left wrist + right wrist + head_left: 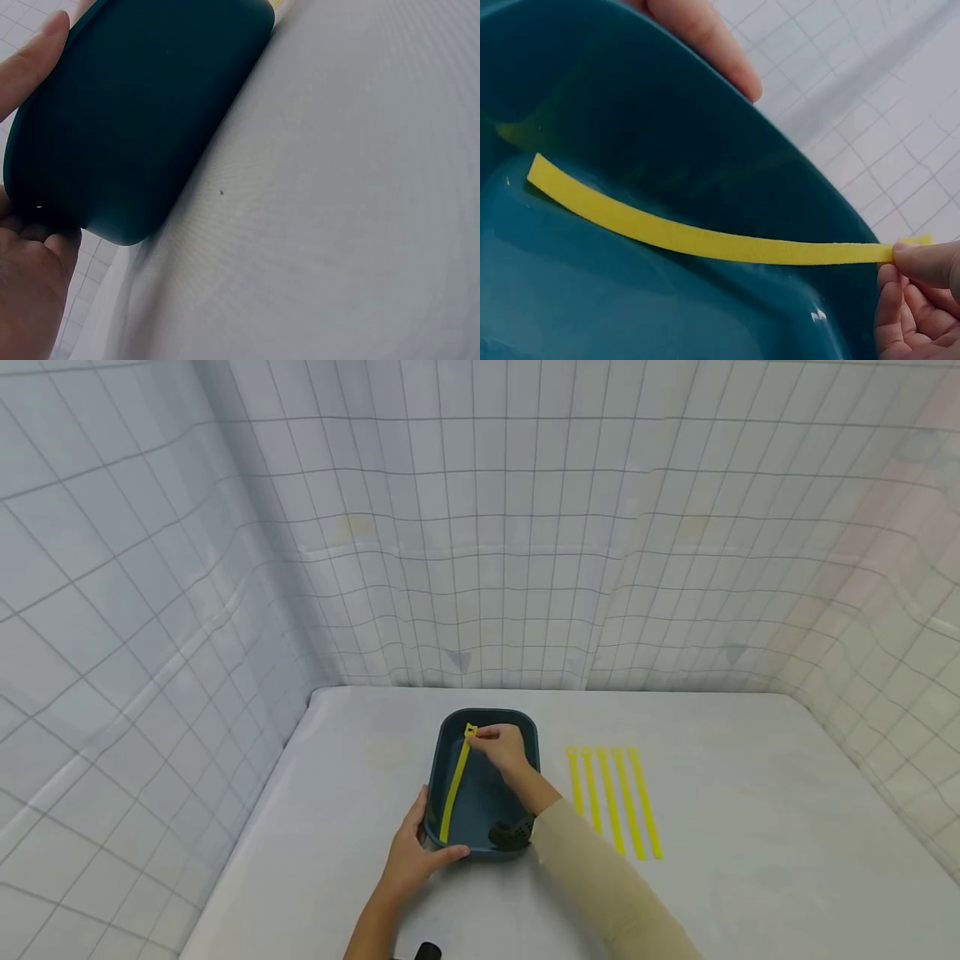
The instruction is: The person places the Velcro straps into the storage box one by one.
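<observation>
Beige sleeve (611, 885) crosses near right corner of tray (483, 802). Right hand (504, 748): thumb and fingertips pinched together on far end of yellow strip (456, 785). Strip slants along tray's left side, other end near its near left corner. Left hand (411, 856) grips that corner, thumb and fingers spread around it. Tray near far edge of desk (750, 777), five more strips (612, 800) to its right.

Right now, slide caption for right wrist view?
Right hand pinches a yellow strip near one end over a teal tub; left hand along its outside.
</observation>
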Available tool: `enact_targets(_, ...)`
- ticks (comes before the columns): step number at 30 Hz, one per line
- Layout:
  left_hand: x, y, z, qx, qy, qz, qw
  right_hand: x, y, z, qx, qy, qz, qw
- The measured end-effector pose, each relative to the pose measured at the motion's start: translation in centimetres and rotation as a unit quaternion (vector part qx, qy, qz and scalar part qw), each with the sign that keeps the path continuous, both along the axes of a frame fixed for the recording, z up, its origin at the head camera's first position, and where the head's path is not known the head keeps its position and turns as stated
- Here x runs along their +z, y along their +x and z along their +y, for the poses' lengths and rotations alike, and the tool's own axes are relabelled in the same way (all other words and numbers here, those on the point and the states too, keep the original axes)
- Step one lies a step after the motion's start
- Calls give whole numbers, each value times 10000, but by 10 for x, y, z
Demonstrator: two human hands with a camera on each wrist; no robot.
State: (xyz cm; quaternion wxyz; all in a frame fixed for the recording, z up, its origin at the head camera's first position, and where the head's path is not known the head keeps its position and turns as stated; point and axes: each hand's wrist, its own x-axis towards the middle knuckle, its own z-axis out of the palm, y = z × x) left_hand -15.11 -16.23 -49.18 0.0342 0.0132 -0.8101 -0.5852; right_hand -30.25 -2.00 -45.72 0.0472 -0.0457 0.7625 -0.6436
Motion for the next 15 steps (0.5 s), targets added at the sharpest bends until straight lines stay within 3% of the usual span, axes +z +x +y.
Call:
enact_targets(5,5,1,1,-25,47,-33,10000,-2,-4,-1,39,224,-52,9997)
enact_targets(8,-5,-2,-1,-16,70,37,10000,-5,-7,-2,11,244,-144,9996)
enact_targets(15,-3,0,-1,-14,112,28,9999,-6,-12,-4,22,324,-167,9993)
